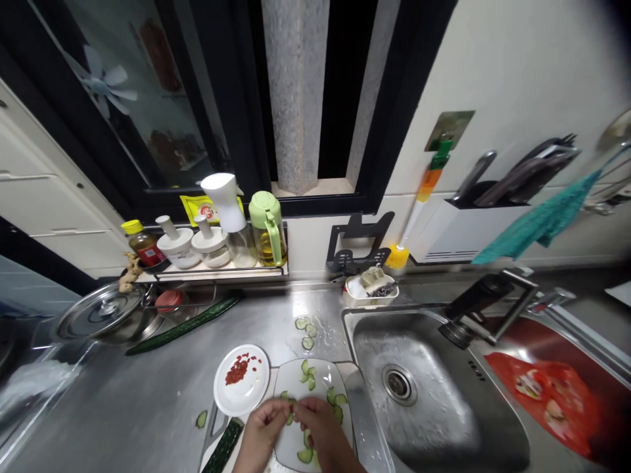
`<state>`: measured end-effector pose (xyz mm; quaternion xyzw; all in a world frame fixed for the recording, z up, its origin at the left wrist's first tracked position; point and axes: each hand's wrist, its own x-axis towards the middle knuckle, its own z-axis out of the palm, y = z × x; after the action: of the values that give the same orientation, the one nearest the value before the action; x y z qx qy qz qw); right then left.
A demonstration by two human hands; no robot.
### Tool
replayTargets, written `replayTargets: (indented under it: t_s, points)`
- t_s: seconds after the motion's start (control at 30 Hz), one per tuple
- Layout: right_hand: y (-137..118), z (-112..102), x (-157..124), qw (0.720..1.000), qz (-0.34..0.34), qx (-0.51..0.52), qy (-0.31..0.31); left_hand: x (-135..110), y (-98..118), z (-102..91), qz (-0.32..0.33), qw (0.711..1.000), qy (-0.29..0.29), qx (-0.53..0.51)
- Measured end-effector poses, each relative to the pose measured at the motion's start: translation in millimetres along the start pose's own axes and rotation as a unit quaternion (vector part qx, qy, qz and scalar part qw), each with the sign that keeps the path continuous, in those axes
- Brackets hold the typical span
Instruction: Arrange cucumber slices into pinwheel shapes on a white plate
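Over the square white plate (320, 376), the fingertips of my left hand (263, 430) and my right hand (323, 430) meet in a pinch. A tiny red goji berry (292, 408) shows between them. Cut cucumber slices (304, 454) lie in small groups on that plate, partly covered by my hands. To the left, a round white plate (252, 396) carries a pile of goji berries (236, 372). A piece of dark green cucumber (224, 448) rests beside my left wrist on a board that is mostly hidden.
Loose cucumber slices (307, 343) lie on the wet steel counter behind the plates. A long whole cucumber (185, 326) lies at the back left, near a lidded pot (106, 312). The sink (419, 420) is at the right. Bottles and jars line a rack (231, 274).
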<state>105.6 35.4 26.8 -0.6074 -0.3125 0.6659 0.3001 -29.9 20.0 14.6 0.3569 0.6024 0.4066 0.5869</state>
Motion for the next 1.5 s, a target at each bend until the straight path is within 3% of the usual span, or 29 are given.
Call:
replayTargets:
  t_s: [0.27,0.53,0.83,1.07,1.5]
  points:
    - [-5,-8,-1,0.998,0.013,0.057,0.013,0,7,14.9,-0.027,0.999,-0.02,-0.011]
    - [-7,-33,15,0.978,-0.161,-0.068,0.113,38,18,30.3,0.018,0.983,0.043,0.178]
    - [-10,-37,35,0.983,-0.133,-0.026,0.125,60,29,50.1,0.049,0.957,0.049,0.281]
    - [1,-33,58,0.983,-0.149,0.001,0.109,61,27,52.2,0.069,0.944,0.033,0.32]
    - [3,-33,62,0.98,-0.168,-0.005,0.107,64,24,49.2,0.08,0.939,0.027,0.333]
